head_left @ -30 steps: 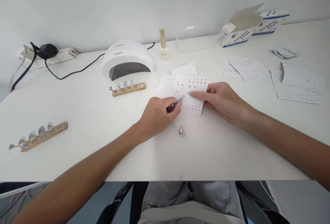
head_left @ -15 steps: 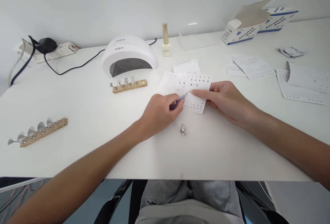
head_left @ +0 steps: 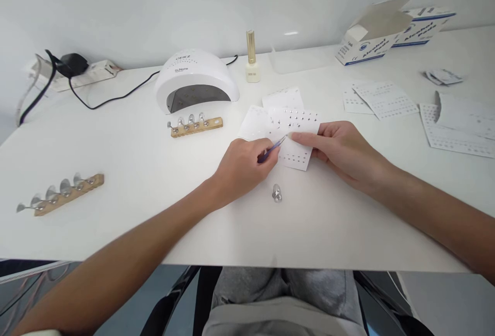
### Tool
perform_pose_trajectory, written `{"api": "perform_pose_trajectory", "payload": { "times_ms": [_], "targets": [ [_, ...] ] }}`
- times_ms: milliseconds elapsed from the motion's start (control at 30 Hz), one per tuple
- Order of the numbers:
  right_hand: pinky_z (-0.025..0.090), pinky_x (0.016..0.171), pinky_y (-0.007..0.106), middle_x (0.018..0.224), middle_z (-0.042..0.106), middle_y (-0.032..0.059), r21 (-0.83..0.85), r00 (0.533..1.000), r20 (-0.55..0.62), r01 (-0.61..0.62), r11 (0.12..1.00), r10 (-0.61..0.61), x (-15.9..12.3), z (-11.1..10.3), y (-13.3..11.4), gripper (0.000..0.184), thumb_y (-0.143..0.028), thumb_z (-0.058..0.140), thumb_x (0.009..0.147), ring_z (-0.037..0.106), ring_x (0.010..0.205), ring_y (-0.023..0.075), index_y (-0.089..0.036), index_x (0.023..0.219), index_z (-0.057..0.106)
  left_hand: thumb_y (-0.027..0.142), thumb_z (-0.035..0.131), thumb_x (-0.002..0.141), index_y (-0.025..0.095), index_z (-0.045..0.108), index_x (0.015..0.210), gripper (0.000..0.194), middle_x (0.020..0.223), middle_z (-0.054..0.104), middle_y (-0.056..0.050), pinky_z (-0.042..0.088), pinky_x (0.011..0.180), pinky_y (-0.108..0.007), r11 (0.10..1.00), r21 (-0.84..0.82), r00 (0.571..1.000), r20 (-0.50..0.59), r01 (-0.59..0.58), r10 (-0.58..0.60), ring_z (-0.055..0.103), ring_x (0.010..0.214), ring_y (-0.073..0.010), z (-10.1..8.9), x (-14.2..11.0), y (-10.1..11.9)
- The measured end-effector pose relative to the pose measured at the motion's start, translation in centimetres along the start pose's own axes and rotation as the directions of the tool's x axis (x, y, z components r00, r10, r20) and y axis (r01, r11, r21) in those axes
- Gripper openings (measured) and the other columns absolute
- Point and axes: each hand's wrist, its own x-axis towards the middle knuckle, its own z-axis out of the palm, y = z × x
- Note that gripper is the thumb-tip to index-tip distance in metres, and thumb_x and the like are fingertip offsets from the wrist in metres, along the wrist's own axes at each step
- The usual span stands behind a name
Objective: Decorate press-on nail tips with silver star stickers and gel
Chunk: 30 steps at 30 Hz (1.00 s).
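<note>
My left hand (head_left: 247, 166) is closed around slim purple tweezers (head_left: 274, 149), their thin tip touching a white nail sticker sheet (head_left: 297, 143). Small silver stars and moons dot that sheet. At its right edge, my right hand (head_left: 344, 148) pinches it, thumb on top and the other fingers partly hidden underneath. Both hands meet near the sheet's middle. Just below them, a clear nail tip (head_left: 277, 193) with a silvery star lies on the table. Two more white sheets (head_left: 253, 122) sit partly under the held one.
A white nail lamp (head_left: 197, 76) stands behind a wooden nail tip stand (head_left: 197, 127); another stand (head_left: 69, 195) lies at left. Beyond are a polish bottle (head_left: 252, 60) and alcohol pad boxes (head_left: 373, 37). More sticker sheets (head_left: 386, 100) lie right. A power strip (head_left: 91, 74) sits back left.
The whole view has shifted slightly. Both hands keep almost the same position on the sheet, with the tweezers' tip still near the right thumb.
</note>
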Motion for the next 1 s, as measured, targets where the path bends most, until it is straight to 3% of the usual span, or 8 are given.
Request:
{"api": "perform_pose_trajectory", "payload": {
  "times_ms": [1000],
  "targets": [
    [0.055,0.058,0.031,0.073,0.072,0.0049,0.048,0.998,0.028,0.053,0.997,-0.054,-0.08,0.09,0.27,0.022,-0.042,0.076,0.071,0.068,0.069,0.0213,-0.023,0.062,0.07,0.025,0.052,0.086,0.016,0.046,0.057,0.032,0.048,0.027,0.006,0.022,0.045,-0.023,1.0,-0.008,1.0,0.008,0.012,-0.012,0.021,0.046,-0.0054,-0.06,0.0,0.03]
  ]
}}
